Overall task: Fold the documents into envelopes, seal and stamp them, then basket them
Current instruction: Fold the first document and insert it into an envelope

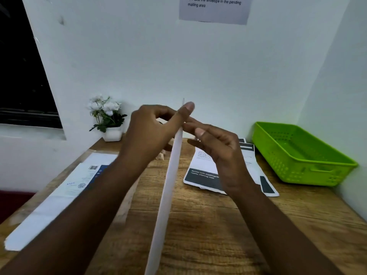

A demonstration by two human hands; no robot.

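- Above the middle of the tabletop (198, 225), held edge-on to the camera: a white folded sheet (168, 187), long axis running from near to far and rising toward the far end.
- At its far end, pinched by the left hand (151, 132), thumb on the right face, other fingers curled behind on the left face.
- Just right of the sheet, the right hand (220, 149), fingers loosely extended, tips touching or nearly touching the paper below the left thumb; firm grip not discernible.
- Judged mid-fold or crease-sharpening; right hand nearer for the coming stroke, toward the near end along the long axis.
- Flat on the tabletop right of the hands, printed documents (200, 175), partly hidden under the right wrist.
- At the left edge, a long white envelope or mailer (59, 197) with a barcode, lying diagonally.
- Far right, against the wall, a green basket (297, 155), nothing seen inside.
- Far left, a small potted plant (108, 118).
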